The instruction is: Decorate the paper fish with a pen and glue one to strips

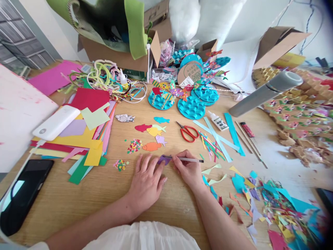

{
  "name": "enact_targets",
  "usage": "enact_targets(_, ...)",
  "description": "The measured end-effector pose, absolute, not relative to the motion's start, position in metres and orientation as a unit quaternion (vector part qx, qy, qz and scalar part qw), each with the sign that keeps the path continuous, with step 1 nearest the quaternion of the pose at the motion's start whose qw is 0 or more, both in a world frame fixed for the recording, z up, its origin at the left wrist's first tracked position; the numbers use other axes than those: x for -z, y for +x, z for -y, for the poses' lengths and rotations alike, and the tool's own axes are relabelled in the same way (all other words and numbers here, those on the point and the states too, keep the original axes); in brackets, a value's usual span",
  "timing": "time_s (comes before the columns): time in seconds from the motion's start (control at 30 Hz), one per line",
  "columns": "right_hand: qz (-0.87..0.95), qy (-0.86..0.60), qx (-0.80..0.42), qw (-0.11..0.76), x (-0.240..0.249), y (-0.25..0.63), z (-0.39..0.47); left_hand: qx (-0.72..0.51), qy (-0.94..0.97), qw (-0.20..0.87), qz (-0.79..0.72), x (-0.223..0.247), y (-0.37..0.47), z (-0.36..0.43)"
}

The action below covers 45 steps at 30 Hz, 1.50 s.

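Note:
My right hand (187,168) pinches a slim pen (188,159), its tip at a small purple paper piece (164,159) on the wooden table. With its fingers spread flat, my left hand (147,180) lies on the table and touches that purple piece at its left edge. Just beyond my hands are paper fish: an orange fish (152,146), a yellow fish (154,131), a lilac fish (161,140), a red fish (143,128) and a blue fish (161,119). Beside them lies a pile of coloured paper dots (134,146). Red-handled scissors (187,132) rest to the right, blades apart.
Stacked coloured paper (91,100), a white power bank (56,122) and a phone (24,194) are at left. A glue bottle (218,121) and a grey tumbler (265,93) stand out at right. Paper scraps (283,208) cover the near right. Turquoise discs (191,107) lie at the back.

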State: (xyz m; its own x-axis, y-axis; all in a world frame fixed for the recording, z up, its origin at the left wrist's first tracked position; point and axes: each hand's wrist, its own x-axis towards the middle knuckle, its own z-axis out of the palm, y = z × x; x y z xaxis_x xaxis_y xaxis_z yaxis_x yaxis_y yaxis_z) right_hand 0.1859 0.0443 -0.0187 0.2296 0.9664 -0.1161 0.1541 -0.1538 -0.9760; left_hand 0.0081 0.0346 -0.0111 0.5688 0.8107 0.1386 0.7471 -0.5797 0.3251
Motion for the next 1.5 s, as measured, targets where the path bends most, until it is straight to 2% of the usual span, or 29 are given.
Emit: enact_targets(1.5,0.441,-0.641,-0.417,0.47,0.0214,0.1863,-0.0438,-0.138,0.878,0.117,-0.443,0.0118,0.0083,-0.0341)
